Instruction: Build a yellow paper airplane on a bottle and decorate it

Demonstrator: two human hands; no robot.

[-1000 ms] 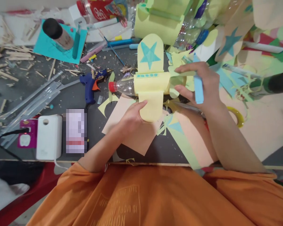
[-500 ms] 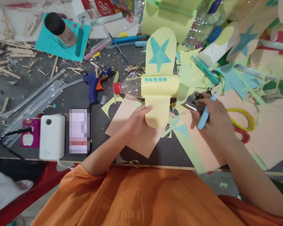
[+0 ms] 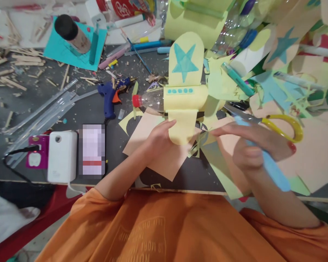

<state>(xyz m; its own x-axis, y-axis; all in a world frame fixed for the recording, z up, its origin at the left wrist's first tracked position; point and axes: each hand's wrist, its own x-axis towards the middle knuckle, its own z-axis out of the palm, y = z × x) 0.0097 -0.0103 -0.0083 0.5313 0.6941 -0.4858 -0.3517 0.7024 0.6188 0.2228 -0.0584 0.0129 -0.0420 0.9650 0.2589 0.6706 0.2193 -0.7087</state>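
Blue star (image 3: 184, 63) on yellow wing (image 3: 187, 39), red cap (image 3: 137, 100), light-blue marker (image 3: 275, 170)

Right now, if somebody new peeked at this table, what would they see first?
Probably the plastic bottle with yellow paper wings in the middle, its red cap pointing left and a big blue star on the far wing. The left hand holds the near wing, and the right hand has a light-blue marker. A dark-blue glue gun lies left of the bottle.
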